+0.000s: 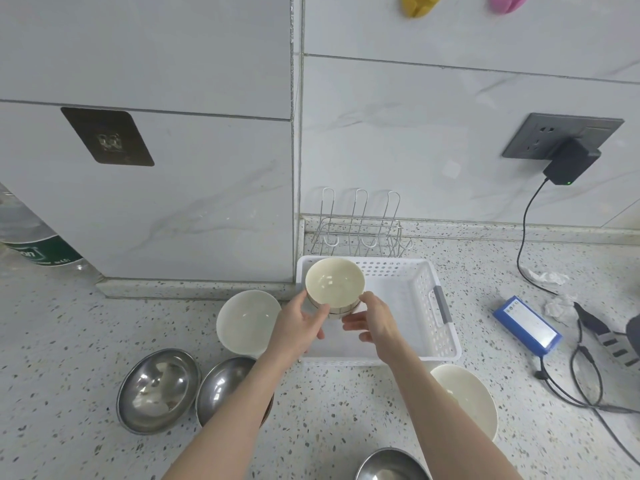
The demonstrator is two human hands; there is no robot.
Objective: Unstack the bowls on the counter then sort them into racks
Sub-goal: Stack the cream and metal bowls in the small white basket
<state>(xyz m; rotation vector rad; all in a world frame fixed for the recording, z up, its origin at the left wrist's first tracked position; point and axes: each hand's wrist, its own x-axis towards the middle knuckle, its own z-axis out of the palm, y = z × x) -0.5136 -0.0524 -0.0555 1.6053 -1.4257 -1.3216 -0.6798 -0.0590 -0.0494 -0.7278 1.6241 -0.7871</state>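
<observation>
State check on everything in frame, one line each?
cream bowl: held over the white basket, upright
left hand: grips the bowl's left side
right hand: thumb on the bowl, fingers below
white basket: empty
wire rack: empty
steel bowls: upright on counter
charger: plugged in, light green

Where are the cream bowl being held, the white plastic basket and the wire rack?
cream bowl (pixel 334 279), head view, on its inner bottom.
white plastic basket (pixel 420 289), head view, on its perforated right wall.
wire rack (pixel 360 230), head view, on its middle upright loop.
</observation>
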